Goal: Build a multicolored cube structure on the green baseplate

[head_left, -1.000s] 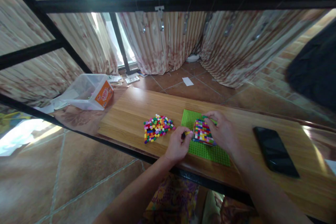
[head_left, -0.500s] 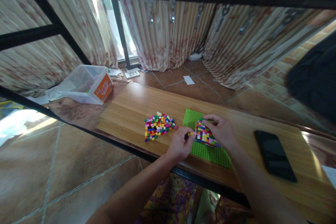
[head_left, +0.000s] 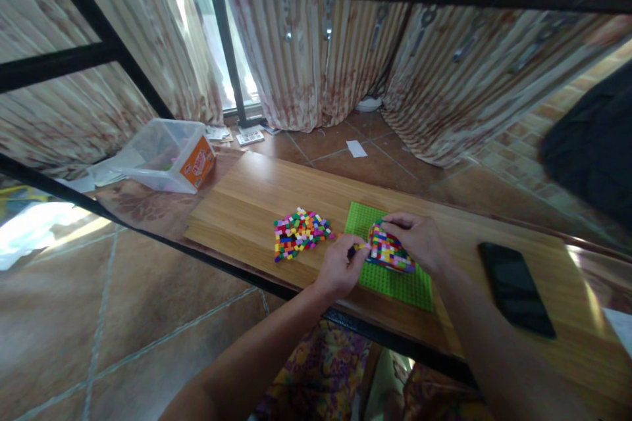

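One multicoloured brick block (head_left: 388, 252) lies, in the head view, over the green baseplate (head_left: 395, 286), the right hand (head_left: 415, 241) clasping its far edge, the left hand (head_left: 342, 265) pinching a small yellow piece (head_left: 362, 247) beside it; probably light, stiff, liable to unclip, best held by opposite sides.

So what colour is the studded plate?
The studded plate is green, best seen in the head view.
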A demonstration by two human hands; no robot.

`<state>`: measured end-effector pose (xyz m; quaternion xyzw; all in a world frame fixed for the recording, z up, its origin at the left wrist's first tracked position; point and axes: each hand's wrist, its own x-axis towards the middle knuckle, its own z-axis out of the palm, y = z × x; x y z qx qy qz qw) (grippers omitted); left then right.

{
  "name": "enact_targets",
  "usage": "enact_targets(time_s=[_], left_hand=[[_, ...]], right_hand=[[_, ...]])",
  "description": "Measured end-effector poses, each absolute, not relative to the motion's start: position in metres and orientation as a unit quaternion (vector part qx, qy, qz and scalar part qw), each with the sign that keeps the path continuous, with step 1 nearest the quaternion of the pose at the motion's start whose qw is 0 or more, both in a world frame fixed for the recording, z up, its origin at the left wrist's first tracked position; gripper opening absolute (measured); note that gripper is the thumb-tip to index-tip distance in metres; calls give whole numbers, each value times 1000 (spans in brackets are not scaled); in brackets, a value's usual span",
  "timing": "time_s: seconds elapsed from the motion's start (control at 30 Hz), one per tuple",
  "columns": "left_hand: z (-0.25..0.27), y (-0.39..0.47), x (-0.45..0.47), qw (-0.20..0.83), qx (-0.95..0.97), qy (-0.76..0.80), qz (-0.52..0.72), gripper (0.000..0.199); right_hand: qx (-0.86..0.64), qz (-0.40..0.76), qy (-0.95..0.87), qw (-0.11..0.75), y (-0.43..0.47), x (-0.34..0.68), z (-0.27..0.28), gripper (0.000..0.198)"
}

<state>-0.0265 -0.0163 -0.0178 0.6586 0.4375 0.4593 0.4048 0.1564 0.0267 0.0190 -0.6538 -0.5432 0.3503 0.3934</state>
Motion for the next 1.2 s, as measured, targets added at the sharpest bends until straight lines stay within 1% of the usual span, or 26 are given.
enact_targets(time_s=[0.17, 0.3, 0.37, 0.5, 0.6, 0.73, 0.93, 1.2], left_hand=[[-21, -14, -27, 438, 622, 413, 501, 17], [-25, -12, -26, 502, 556, 410, 520, 19], [-25, -12, -25, 536, 522, 403, 527, 20], [-21, -12, -27, 568, 498, 386, 529, 19], [-18, -12, -29, 568, 509, 369, 532, 17], [-18, -12, -30, 567, 513, 347, 544, 16], [-22, -12, -31, 579, 505, 342, 541, 17], [-18, -8, -35, 650, 473, 307, 509, 22]], right_hand=[[-653, 336, -559, 384, 24, 158, 20, 21], [-673, 185, -593, 401, 3, 153, 30, 27], [-654, 146, -621, 407, -10, 145, 34, 28], [-597, 130, -706, 358, -27, 126, 37, 27], [-589, 105, -736, 317, -28, 114, 37, 26], [-595, 129, -733, 303, -25, 105, 39, 20], [-608, 219, -685, 337, -29, 97, 38, 21], [-601, 296, -639, 378, -31, 101, 33, 18]])
